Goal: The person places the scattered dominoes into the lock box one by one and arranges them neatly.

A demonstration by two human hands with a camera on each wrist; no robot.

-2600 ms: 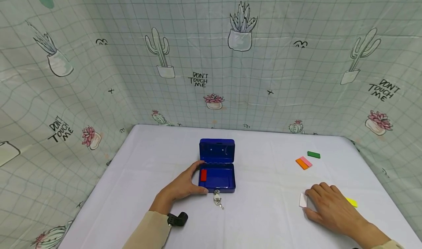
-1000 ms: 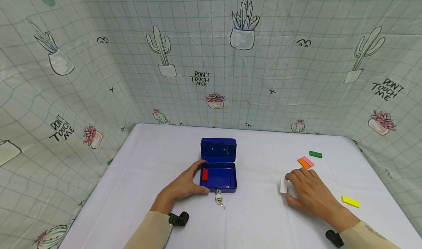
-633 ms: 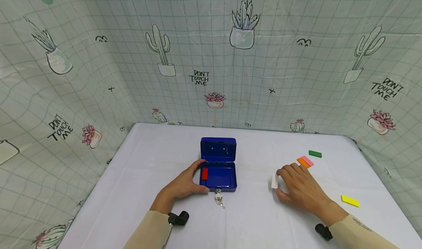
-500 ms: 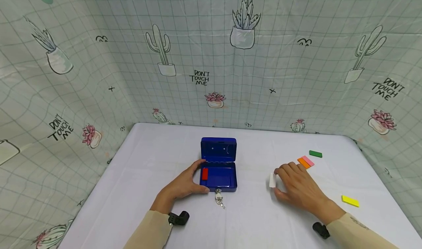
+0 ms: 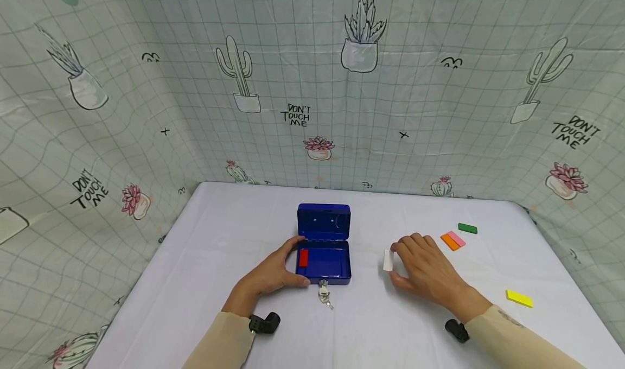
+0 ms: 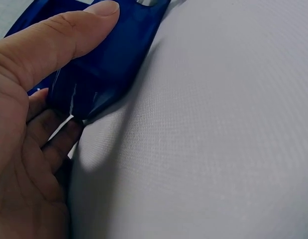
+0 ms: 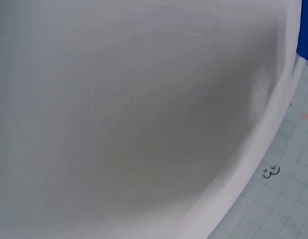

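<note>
A blue cash box (image 5: 334, 263) stands on the white-covered table with its lid (image 5: 324, 222) raised. Inside, a red block (image 5: 304, 258) lies against the left wall. My left hand (image 5: 270, 268) grips the box's left side, thumb at the front corner and fingers toward the hinge; the left wrist view shows the thumb (image 6: 59, 42) over the blue wall. To the right of the box, my right hand (image 5: 425, 268) pinches a white block (image 5: 388, 260) between thumb and fingers, apart from the box. The right wrist view leaves that hand out.
Keys (image 5: 325, 298) hang from the box's front lock. On the right lie an orange block (image 5: 450, 242) touching a pink block (image 5: 457, 238), a green block (image 5: 467, 228) and a yellow block (image 5: 519, 298). A patterned cloth (image 5: 312, 87) rises behind the table.
My right hand has picked up the white block on the right and carried it leftward toward the box, uncovering the yellow block. My left hand keeps its place on the box.
</note>
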